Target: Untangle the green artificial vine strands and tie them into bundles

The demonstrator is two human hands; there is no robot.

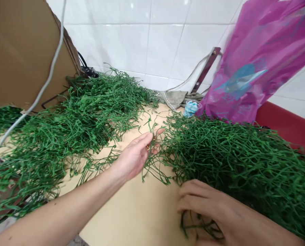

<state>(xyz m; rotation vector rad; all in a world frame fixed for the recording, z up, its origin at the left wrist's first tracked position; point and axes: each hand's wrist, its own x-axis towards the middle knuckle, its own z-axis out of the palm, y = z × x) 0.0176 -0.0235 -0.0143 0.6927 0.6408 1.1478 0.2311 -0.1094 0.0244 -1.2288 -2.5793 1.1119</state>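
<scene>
Between the thumb and fingers of my left hand (137,153) is a thin green artificial stem (150,143), held upright over the middle of the tabletop. My right hand (200,200), slightly blurred, curls palm down near the front. Several dark green stems (203,225) show under its palm, within the bent fingers; its thumb is mostly hidden. Close beside it, a big tangled pile of green stems (226,150) spreads to the right. Some loose stems (158,172) lie just below my left hand. Another large heap of stems (85,112) covers the left and back of the table.
A brown cardboard box (26,51) stands back left, crossed by a white cable (47,80). At the back right are a purple plastic bag (260,61), a metal bar (206,68), grey cloth (176,99) and a red surface (285,126). White tiles (132,44) line the wall.
</scene>
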